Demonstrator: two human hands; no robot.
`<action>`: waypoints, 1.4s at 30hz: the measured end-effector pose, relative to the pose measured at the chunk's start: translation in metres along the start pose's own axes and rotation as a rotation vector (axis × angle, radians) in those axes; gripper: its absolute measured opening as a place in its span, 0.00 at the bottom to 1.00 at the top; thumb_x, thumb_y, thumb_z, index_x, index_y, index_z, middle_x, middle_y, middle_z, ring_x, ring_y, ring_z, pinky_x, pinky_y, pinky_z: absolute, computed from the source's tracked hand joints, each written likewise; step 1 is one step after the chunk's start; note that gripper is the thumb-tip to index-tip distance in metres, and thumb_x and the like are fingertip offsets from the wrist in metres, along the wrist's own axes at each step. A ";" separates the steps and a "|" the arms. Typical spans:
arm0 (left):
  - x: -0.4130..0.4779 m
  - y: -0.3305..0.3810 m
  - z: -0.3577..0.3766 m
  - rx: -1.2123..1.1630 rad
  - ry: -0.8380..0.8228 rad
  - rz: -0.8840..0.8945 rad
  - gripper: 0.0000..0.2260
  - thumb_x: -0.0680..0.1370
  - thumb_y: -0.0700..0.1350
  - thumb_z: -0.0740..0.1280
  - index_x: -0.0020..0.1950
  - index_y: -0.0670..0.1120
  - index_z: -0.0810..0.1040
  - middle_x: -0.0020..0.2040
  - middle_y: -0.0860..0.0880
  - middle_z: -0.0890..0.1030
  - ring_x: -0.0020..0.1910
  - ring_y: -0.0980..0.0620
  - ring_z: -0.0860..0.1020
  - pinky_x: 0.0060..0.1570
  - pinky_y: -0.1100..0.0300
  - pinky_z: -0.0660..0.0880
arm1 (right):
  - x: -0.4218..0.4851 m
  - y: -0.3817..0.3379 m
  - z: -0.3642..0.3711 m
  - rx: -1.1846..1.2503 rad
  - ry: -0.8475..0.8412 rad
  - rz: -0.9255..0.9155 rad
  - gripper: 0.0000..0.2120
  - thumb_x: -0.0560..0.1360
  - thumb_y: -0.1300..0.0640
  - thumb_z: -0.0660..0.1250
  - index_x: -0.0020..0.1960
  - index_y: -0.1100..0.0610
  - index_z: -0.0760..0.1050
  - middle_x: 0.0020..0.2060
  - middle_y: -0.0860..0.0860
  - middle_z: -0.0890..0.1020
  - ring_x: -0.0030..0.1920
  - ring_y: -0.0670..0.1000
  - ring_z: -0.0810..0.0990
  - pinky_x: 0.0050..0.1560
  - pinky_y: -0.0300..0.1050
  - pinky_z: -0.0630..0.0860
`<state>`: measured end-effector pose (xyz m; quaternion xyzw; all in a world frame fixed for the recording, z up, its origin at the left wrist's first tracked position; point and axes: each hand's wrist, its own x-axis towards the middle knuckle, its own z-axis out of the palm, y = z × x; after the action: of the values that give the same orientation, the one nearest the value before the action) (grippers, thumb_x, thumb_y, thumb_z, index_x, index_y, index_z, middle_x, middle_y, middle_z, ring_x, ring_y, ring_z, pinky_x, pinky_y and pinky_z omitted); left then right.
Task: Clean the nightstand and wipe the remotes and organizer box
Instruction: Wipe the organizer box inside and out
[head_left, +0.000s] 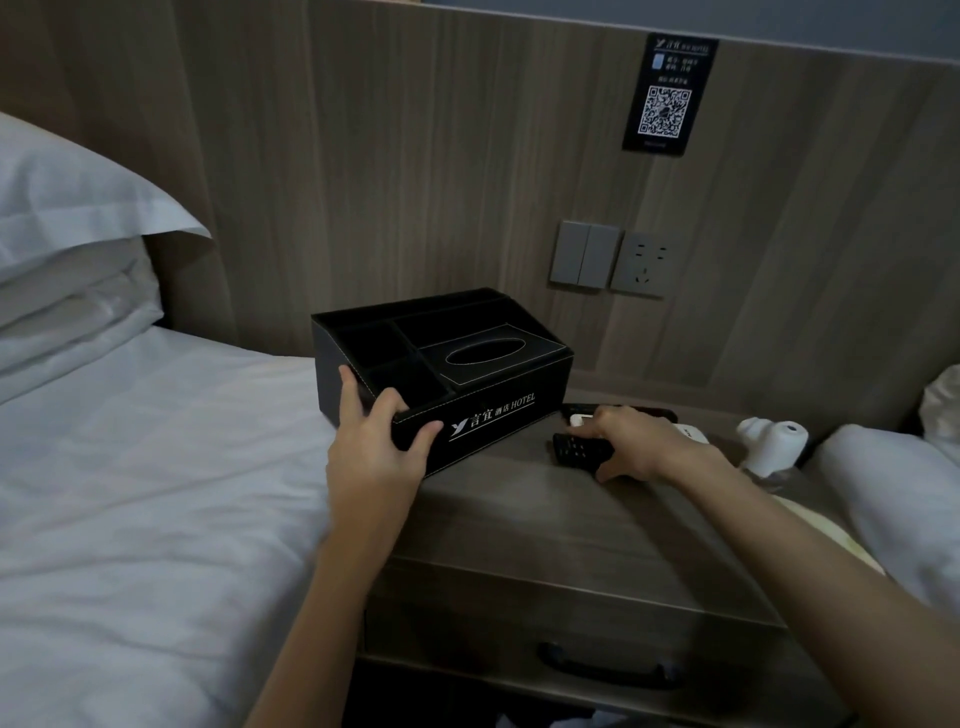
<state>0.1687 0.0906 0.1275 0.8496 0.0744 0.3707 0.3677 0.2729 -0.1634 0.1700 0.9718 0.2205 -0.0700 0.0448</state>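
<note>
Head view: A person leans over a wood-grain bedside bench (545, 519) in a dimly lit hotel room, both bare arms reaching forward. The black organizer box (488, 374), stitched in white and lettered "HOTEL" on its front, stands on the left part of the bench just beside the bed (130, 467), its oval tissue slot facing up. The left hand (374, 447) grips the box at its near left corner, fingers curled over the side wall's rim and thumb pressed on the front face. To the right of the box, the right hand (628, 441) lies palm down over a cluster of remotes on the bench. Its fingers are curved across a black remote (576, 449) with the thumb tucked at the near side, clasping it, while the fingertips touch a white remote (582, 420) just behind. A further dark remote (649, 413) lies behind the hand. Whether the black remote is lifted off the bench cannot be told. A white spray bottle (774, 441) lies near the bench's right edge, beside a white cloth bundle (893, 493). On the panelled wall behind are a grey double switch (584, 254), a socket (644, 265) and a black QR-code placard (670, 93). White pillows (67, 208) are stacked at the bed's head. A dark handle (608, 670) runs across the bench's drawer front.
</note>
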 end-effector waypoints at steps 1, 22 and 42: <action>0.000 0.001 0.001 0.006 0.006 -0.012 0.14 0.72 0.50 0.74 0.47 0.44 0.74 0.77 0.40 0.60 0.61 0.39 0.76 0.44 0.57 0.71 | 0.001 0.002 0.001 0.041 -0.005 0.005 0.29 0.71 0.59 0.72 0.69 0.44 0.71 0.60 0.51 0.77 0.62 0.55 0.75 0.56 0.51 0.75; -0.038 0.014 -0.021 -0.012 0.099 -0.090 0.13 0.73 0.49 0.75 0.46 0.42 0.75 0.77 0.42 0.62 0.49 0.42 0.80 0.39 0.59 0.65 | -0.116 0.020 0.053 0.054 0.220 0.666 0.22 0.78 0.51 0.59 0.71 0.53 0.61 0.70 0.57 0.65 0.68 0.65 0.63 0.67 0.65 0.62; -0.060 0.009 -0.047 0.012 0.148 -0.099 0.13 0.72 0.50 0.75 0.46 0.44 0.75 0.77 0.44 0.63 0.47 0.41 0.80 0.38 0.57 0.66 | -0.048 -0.030 0.049 -0.056 0.181 0.250 0.28 0.83 0.50 0.48 0.75 0.32 0.38 0.78 0.56 0.41 0.73 0.64 0.56 0.62 0.61 0.69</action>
<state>0.0925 0.0869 0.1205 0.8173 0.1457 0.4133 0.3742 0.2115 -0.1623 0.1279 0.9924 0.1030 0.0301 0.0601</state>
